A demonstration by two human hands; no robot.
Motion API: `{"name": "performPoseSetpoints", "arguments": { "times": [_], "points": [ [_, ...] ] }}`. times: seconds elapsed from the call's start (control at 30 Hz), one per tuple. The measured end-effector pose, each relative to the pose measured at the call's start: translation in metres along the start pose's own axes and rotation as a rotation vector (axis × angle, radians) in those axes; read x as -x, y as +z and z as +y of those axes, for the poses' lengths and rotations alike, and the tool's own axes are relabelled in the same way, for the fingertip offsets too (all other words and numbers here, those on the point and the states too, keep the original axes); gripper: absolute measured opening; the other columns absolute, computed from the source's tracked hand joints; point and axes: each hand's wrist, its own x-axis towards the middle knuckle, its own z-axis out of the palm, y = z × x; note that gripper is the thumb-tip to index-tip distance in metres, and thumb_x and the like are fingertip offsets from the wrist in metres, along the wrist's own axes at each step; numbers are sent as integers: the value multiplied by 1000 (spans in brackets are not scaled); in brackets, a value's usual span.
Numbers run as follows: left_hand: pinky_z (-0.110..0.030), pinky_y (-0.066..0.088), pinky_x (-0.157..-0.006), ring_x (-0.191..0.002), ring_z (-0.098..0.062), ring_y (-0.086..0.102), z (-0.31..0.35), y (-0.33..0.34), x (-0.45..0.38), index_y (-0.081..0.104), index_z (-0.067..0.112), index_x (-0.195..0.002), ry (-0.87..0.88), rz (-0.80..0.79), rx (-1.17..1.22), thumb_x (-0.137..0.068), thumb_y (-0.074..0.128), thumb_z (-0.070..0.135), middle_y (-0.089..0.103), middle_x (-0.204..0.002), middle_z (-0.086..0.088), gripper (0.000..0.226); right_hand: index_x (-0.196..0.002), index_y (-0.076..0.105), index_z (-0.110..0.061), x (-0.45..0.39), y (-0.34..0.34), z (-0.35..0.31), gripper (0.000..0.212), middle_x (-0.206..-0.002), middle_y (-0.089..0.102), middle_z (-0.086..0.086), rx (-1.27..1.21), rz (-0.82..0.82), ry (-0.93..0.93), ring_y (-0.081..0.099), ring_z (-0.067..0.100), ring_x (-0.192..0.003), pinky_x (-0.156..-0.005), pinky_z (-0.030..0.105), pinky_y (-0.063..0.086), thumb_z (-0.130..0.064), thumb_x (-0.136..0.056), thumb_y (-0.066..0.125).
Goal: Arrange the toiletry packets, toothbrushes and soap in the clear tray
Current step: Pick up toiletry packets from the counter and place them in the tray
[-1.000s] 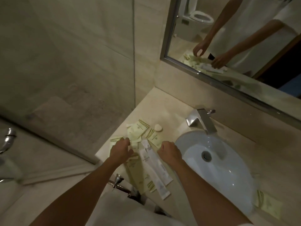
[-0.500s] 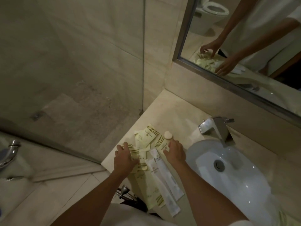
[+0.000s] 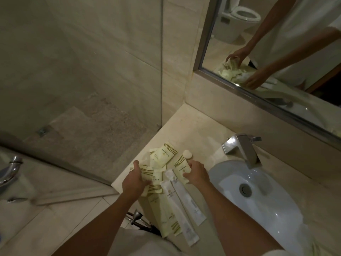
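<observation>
A pile of pale yellow toiletry packets with gold stripes lies on the beige counter left of the sink. Two long white toothbrush packets lie slanted toward me, beside longer yellow packets. A small round white soap sits at the pile's far right. My left hand rests on the left packets, fingers curled over them. My right hand grips the right-hand packet, its fingertips close to the soap. No clear tray is visible.
A white basin with a chrome faucet lies right of the pile. A mirror hangs above the counter. A glass shower partition stands to the left, and the counter's left edge drops off beside my left hand.
Both hands have moved farther into the pile. My right hand reached toward the soap and now holds the right-hand packet. The camera view shifted left.
</observation>
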Motion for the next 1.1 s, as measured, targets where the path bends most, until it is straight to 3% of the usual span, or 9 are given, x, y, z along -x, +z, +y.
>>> {"name": "performPoseSetpoints", "arguments": {
  "times": [0.17, 0.3, 0.47, 0.53, 0.63, 0.7, 0.8, 0.97, 1.1],
  "points": [
    [-40, 53, -67, -83, -27, 63, 8, -6, 9, 36, 19, -110, -15, 88, 9, -79, 72, 26, 65, -99, -9, 49, -73, 63, -16, 11, -16, 5, 11, -75, 64, -4, -156, -7, -5, 63, 16, -74, -61, 28, 54, -20, -78, 73],
    [-37, 50, -67, -84, -30, 64, 21, -11, 16, 43, 17, -106, 5, 158, 66, -80, 71, 26, 66, -97, -9, 40, -64, 57, -22, 26, -37, 14, 20, -76, 63, -3, -235, 36, -25, 58, 11, -70, -48, 18, 41, -18, -78, 71],
    [-35, 44, -66, -82, -26, 59, 51, -6, 31, 55, 14, -98, 79, 185, 52, -81, 68, 25, 66, -94, -9, 24, -77, 66, -7, 47, -56, 43, 19, -71, 61, 0, -347, 138, -2, 55, 11, -63, -48, 18, 38, -24, -74, 75],
    [-34, 41, -63, -80, -26, 58, 67, 5, 38, 58, 12, -94, 151, 188, 59, -82, 67, 24, 66, -92, -10, 19, -86, 69, -7, 57, -65, 60, 24, -79, 67, 3, -389, 147, 2, 61, 12, -70, -53, 19, 46, -27, -74, 77],
    [-37, 48, -69, -89, -32, 62, 90, 26, 53, 61, 12, -100, 216, 156, 55, -83, 67, 26, 67, -97, -9, 23, -97, 70, -10, 74, -77, 89, 30, -91, 71, 5, -491, 172, 45, 66, 18, -84, -71, 32, 57, -28, -75, 78],
    [-40, 52, -73, -89, -30, 64, 106, 43, 65, 63, 13, -101, 236, 116, 69, -82, 68, 28, 69, -97, -7, 24, -92, 69, -7, 88, -86, 112, 27, -86, 70, 5, -515, 225, 70, 66, 18, -79, -65, 27, 56, -27, -77, 78],
    [-39, 55, -73, -83, -24, 66, 128, 71, 83, 68, 16, -96, 305, 29, 111, -81, 69, 30, 72, -91, -5, 21, -89, 71, -3, 109, -97, 148, 20, -81, 70, 4, -578, 318, 105, 65, 14, -72, -49, 7, 45, -21, -80, 76],
    [-28, 51, -67, -75, -17, 67, 171, 110, 110, 74, 16, -94, 407, -65, 172, -78, 73, 32, 74, -86, -4, 22, -78, 68, 4, 140, -111, 211, 26, -73, 69, 12, -625, 451, 186, 63, 16, -67, -50, 17, 44, -21, -82, 73],
    [-28, 49, -70, -79, -19, 67, 201, 137, 129, 74, 17, -95, 490, -112, 192, -78, 75, 32, 73, -87, -3, 23, -81, 67, -9, 163, -125, 251, 11, -78, 69, 4, -643, 523, 216, 66, 16, -73, -46, 9, 42, -19, -83, 72]
  ]
}}
